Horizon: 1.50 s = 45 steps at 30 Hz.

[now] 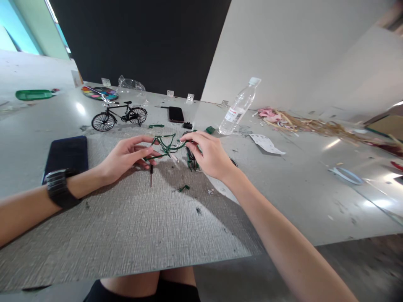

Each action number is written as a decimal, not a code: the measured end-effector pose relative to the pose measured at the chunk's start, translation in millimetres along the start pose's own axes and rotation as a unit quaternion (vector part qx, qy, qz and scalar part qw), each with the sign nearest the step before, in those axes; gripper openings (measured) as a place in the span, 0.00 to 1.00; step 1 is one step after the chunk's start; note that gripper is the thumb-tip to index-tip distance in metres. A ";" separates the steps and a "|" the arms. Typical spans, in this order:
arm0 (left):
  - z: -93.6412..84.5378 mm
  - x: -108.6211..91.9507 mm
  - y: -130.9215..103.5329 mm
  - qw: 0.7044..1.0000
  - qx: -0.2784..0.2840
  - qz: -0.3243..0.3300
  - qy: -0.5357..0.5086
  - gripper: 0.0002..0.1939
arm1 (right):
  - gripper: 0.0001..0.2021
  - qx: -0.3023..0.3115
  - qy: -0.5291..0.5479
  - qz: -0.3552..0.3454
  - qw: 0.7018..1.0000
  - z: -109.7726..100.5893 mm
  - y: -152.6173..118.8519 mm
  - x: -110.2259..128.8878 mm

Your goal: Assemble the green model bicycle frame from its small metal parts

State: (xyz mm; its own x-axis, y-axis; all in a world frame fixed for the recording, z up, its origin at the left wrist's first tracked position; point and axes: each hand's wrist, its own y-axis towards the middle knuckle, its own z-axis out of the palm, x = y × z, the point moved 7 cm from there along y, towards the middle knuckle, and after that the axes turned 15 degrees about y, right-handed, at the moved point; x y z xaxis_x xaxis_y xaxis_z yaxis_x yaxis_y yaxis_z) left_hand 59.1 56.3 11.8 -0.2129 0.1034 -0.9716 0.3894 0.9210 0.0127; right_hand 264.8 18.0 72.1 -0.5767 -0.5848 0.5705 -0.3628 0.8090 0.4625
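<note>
A green model bicycle frame [164, 147] is held between my two hands, just above the grey textured mat. My left hand [130, 154] pinches its left end between thumb and fingers. At the other end, the fingers of my right hand [208, 149] are closed on the frame's rear part. Dark wheel parts [191, 161] lie beneath my right hand, partly hidden by it. A small screwdriver [151, 174] rests below my left fingers. Nearer the mat's front lie a small green part [184, 188] and a small shiny piece [210, 191].
Behind my hands stands a black model bicycle [121, 115]. A dark blue phone-like slab [66, 157] lies left, a black phone [176, 114] farther back. A clear water bottle [241, 107], a paper sheet [267, 144] and dried strands [310, 126] are to the right. A paint palette [100, 92] sits back left.
</note>
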 end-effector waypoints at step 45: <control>2.0 -4.0 -2.0 1.000 0.022 -0.003 0.009 0.21 | 0.11 0.019 0.055 -0.039 0.998 11.0 -1.7 14.0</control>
State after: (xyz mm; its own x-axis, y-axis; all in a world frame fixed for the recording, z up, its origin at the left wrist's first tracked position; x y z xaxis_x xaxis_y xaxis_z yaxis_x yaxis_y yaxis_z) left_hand 61.0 53.2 15.2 -0.2308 0.1053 -0.9673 0.4269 0.9043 -0.0034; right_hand 249.3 9.0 71.9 -0.4630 -0.6470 0.6059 -0.4312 0.7616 0.4838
